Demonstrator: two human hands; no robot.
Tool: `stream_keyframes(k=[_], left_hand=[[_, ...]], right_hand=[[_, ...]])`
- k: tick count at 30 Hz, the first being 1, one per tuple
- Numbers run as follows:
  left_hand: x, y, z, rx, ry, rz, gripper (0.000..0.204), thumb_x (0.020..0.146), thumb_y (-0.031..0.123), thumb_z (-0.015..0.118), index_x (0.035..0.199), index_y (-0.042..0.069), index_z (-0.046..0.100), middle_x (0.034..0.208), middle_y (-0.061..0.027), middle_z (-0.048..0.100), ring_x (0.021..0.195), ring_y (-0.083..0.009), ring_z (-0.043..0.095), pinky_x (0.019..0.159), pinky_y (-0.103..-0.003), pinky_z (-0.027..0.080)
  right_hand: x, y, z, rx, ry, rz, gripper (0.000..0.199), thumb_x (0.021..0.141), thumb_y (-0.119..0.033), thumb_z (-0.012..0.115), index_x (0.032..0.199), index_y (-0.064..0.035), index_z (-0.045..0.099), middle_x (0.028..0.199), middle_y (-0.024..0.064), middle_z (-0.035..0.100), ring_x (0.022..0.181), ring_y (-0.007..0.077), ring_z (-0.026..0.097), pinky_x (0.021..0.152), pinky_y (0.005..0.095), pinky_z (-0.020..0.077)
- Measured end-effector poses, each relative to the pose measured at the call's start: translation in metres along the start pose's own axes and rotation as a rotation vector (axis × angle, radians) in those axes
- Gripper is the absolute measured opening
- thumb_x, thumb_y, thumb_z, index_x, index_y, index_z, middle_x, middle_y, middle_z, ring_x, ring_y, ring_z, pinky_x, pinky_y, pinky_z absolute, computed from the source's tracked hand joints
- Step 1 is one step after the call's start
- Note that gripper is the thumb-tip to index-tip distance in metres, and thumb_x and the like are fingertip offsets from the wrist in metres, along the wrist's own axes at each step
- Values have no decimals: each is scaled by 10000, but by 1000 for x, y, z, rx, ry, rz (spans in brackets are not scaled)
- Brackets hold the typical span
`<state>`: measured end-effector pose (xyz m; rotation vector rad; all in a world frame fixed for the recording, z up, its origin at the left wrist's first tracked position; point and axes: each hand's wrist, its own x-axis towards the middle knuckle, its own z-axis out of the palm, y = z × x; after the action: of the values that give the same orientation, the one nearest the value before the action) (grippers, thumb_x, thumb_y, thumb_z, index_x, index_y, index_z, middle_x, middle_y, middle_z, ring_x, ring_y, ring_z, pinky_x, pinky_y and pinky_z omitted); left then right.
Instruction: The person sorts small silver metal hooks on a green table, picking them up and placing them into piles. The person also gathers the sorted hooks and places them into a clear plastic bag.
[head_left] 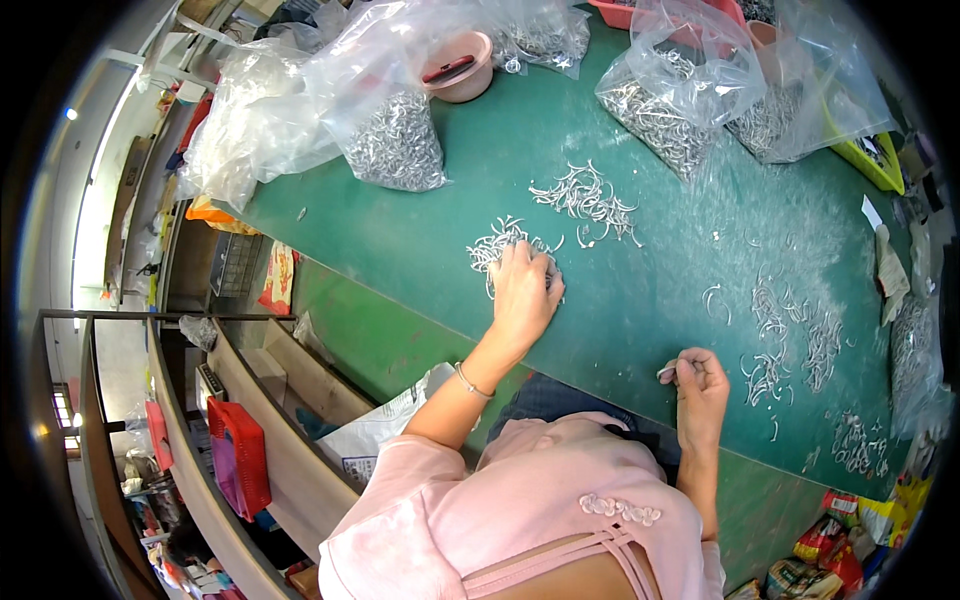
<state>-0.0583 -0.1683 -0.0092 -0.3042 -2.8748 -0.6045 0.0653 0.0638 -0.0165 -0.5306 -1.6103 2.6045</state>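
My left hand (pixel 524 292) rests palm down on a small heap of curved silver metal hooks (pixel 495 243) on the green table (pixel 420 240), its fingers curled over some of them. My right hand (pixel 699 382) is closed near the table's front edge and pinches a small bunch of metal hooks (pixel 667 371) between thumb and fingers. A second loose heap of hooks (pixel 585 198) lies a little farther back. Scattered hooks (pixel 790 335) spread to the right of my right hand.
Clear plastic bags of hooks stand at the back: one at back left (pixel 395 135), two at back right (pixel 665 115). A pink bowl (pixel 458 65) sits behind them. A yellow-green tray (pixel 870 155) is far right. Red baskets (pixel 238 455) sit on shelving below left.
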Motion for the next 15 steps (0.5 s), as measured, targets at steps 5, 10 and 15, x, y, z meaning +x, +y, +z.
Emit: stream_keyframes(k=[5,10,15], left_hand=[[3,-6,-5,40,6,18,122,731,94,684,839,78,631,875,-86,522,897,-279,502,750,-406,350],[12,-8,-13,72,-118,112,125,735,67,666,856,75,635,880,-88,531,902,-281,515,768,-406,395],[27,-13,-17,64,-246,262,137,715,44,679,841,58,627,858,-99,522,861,-284,520,753,-388,430]], right_hand=[[-2,2,-2,4,4,8,74,896,9,558,968,23,563,814,88,605,734,151,583,707,286,468],[-3,0,-1,19,-12,-1,73,897,3,562,968,20,564,811,85,604,734,151,582,708,286,468],[-4,1,-3,17,-7,0,75,896,-3,567,969,17,565,807,82,603,735,150,579,708,284,465]])
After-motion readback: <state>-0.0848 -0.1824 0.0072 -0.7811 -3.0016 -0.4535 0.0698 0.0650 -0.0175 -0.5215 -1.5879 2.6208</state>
